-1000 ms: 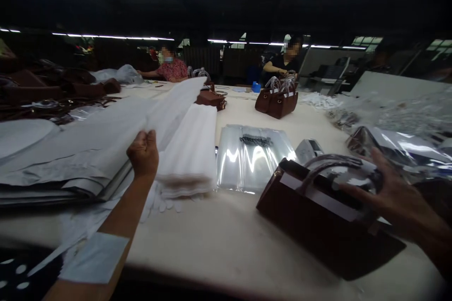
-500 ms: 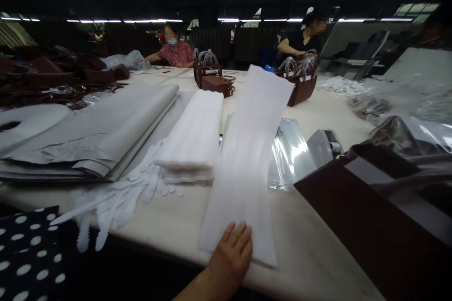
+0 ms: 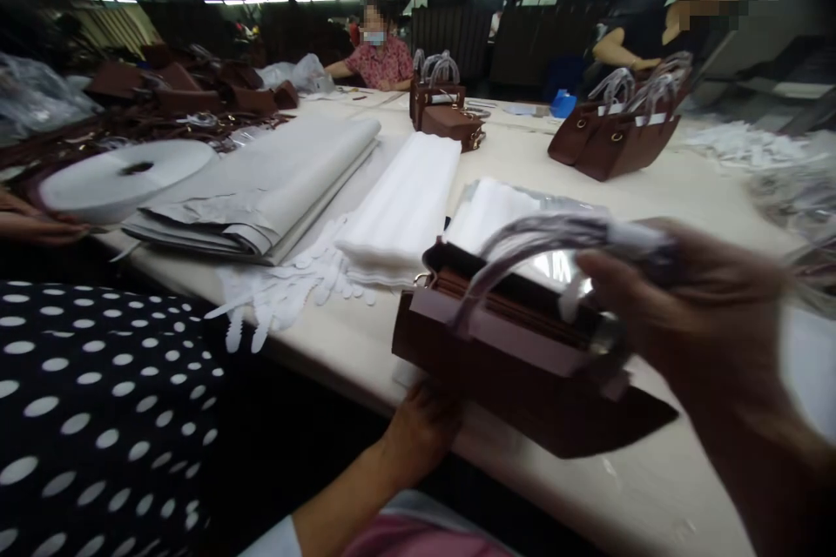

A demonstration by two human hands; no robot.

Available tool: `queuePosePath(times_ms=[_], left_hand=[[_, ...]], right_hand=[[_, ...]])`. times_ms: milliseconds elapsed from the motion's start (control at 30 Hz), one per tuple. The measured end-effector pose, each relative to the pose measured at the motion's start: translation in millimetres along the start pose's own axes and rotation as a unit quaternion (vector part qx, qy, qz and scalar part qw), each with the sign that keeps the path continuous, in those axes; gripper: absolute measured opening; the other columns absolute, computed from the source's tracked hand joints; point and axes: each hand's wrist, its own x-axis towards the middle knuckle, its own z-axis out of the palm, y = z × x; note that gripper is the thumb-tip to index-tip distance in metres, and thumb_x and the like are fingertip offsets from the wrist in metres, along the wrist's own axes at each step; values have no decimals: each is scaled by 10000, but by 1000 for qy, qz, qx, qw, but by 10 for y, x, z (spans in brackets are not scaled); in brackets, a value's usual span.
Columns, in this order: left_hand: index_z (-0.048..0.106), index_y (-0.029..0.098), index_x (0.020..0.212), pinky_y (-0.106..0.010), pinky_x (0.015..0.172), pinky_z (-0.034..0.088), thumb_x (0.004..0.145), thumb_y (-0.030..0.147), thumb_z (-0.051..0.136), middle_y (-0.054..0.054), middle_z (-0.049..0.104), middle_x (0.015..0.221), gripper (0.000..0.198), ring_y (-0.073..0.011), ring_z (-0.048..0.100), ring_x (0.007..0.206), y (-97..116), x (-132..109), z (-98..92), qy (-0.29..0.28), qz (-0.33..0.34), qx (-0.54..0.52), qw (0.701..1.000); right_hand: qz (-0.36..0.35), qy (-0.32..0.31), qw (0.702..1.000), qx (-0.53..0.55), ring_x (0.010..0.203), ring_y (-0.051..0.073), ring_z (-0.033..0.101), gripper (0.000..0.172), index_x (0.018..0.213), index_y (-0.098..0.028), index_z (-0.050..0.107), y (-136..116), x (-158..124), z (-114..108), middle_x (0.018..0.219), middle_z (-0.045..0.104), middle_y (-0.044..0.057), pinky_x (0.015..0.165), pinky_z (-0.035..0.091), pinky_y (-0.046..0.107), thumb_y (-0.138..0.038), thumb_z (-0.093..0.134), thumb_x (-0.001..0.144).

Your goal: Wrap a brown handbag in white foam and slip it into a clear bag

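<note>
A dark brown handbag (image 3: 515,392) with plastic-wrapped handles hangs tilted over the table's front edge. My right hand (image 3: 705,313), blurred, is closed around its handles at the right. My left hand (image 3: 424,426) is at the bag's lower left edge by the table rim; its fingertips are hidden by the bag and shadow, and I cannot tell whether they grip anything. Behind the bag, a white foam sheet (image 3: 489,209) shows in part over clear plastic. A stack of folded white foam sheets (image 3: 398,209) lies just left of it.
White cut strips (image 3: 287,287) spill over the front edge beside folded grey sheets (image 3: 261,183). A white roll (image 3: 124,178) and a pile of brown bags stand farther left. More handbags (image 3: 614,135) are at the back. A person in polka dots (image 3: 104,418) is close on my left.
My right hand has brought the handbag in from the right over the foam sheet. My left hand, earlier flat on the sheet, is now partly behind the bag. The view has turned right.
</note>
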Motion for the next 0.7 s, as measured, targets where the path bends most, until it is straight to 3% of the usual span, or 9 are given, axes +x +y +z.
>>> queuePosePath(times_ms=[100,167,333,533,700], left_hand=[[576,122,1025,-377,787,494,793,109,488,-92,618,956,249,-203,541,904,15,-76,7,18,-13,-7,1000],[572,115,1041,-369,793,498,791,105,482,-101,608,982,266,-203,537,917,18,-90,-2,17,-18,-10,1000],[579,122,1040,-387,800,503,800,126,467,-106,600,1008,265,-211,530,926,24,-74,-35,21,-28,-24,999],[583,117,1041,-377,815,503,798,103,460,-106,602,1012,273,-205,526,931,3,-83,-39,22,-41,-51,998],[584,121,1039,-363,802,503,798,89,452,-96,616,998,276,-194,538,905,-37,-116,-13,32,-39,-74,996]], right_hand=[[-19,-45,999,16,449,60,370,257,647,-159,562,50,17,309,487,427,-55,408,279,185,-377,650,752],[-15,-29,999,21,456,60,348,285,622,-159,537,98,30,386,484,400,-58,415,269,190,-386,643,757],[-30,-2,999,37,484,63,361,254,632,-162,534,84,51,414,517,413,-55,449,281,196,-351,641,764],[-15,-99,989,108,439,62,357,226,641,-165,542,34,168,478,490,405,-56,406,254,192,-332,652,746],[-18,-105,991,83,449,66,370,240,652,-166,540,77,185,430,496,409,-55,410,261,197,-356,643,755]])
